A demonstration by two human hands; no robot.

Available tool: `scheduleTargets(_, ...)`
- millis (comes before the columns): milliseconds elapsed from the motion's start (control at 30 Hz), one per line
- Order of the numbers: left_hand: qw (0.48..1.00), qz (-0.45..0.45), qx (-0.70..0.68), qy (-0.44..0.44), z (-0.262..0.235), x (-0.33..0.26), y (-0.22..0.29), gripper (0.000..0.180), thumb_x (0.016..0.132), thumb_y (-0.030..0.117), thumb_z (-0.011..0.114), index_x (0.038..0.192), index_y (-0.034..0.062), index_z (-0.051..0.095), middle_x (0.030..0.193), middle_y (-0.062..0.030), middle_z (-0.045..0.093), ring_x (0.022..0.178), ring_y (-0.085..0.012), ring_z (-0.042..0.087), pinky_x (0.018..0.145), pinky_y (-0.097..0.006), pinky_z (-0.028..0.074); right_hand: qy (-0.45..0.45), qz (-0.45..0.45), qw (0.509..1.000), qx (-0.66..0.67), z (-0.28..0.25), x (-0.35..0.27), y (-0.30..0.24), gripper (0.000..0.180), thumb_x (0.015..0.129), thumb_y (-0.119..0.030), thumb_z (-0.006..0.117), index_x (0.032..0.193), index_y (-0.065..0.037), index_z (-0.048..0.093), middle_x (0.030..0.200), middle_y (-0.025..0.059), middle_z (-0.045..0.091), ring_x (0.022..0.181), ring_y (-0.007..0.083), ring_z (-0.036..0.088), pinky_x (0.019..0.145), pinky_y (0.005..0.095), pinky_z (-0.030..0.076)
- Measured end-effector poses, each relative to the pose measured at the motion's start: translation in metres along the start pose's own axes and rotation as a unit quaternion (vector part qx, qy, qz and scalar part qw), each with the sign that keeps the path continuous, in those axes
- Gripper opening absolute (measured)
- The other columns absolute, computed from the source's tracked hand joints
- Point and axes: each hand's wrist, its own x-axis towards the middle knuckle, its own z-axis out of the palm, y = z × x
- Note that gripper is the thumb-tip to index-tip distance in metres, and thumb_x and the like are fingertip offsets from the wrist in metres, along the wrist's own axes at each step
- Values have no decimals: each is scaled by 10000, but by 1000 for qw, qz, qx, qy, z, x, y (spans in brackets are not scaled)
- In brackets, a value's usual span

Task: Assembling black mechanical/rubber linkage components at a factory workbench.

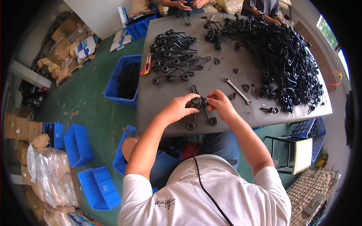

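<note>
Near the table's front edge lies a black bent-rod part point(205, 112) with a narrow loop at its far end and two round rings at its near end. My left hand point(178, 108) grips the dark clamp-like piece point(199, 101) at its middle, thumb and fingers on either side. From the right, my right hand point(221, 105) pinches the same part; its fingertips partly hide what they press on. To the right of that hand lie a combination wrench point(238, 91) and small black clips point(232, 96).
Similar rod parts point(177, 56) lie in rows at the far left, beside a red utility knife point(146, 64). A large tangled pile point(286, 64) covers the table's right side. Blue bins point(120, 98) stand left of the table point(158, 109). Two people's hands point(184, 5) work across it.
</note>
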Motion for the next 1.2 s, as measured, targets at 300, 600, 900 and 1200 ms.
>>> scheduleTargets(300,999,21,-31,31,5,-4,-4,523,848,151,813,1319,130,586,955,-75,708,818,-141,654,774,-319,534,32,-46,988,-145,10,0,1,115,947,-104,666,991,-55,572,769,4,579,605,85,559,532,239,413)
scheduleTargets(600,995,-25,99,21,-6,3,13,574,816,271,826,1312,116,583,1014,-175,724,902,-347,706,801,-416,543,-26,-99,955,-277,18,1,-19,184,921,-132,707,991,-17,582,783,33,602,656,99,571,580,281,469)
scheduleTargets(900,960,-30,256,111,26,0,21,540,848,155,716,1358,113,543,1192,-212,617,1054,-405,637,902,-473,533,32,-149,932,-330,18,3,-15,239,867,-142,725,1041,-20,616,855,121,641,785,263,632,696,389,510)
scheduleTargets(1200,896,-33,147,418,76,-9,-3,684,776,180,834,1322,1,463,1164,-235,592,1070,-378,604,923,-450,507,268,-327,755,-501,-68,-31,11,416,875,-182,718,1244,-74,562,1106,168,581,932,397,623,799,470,516)
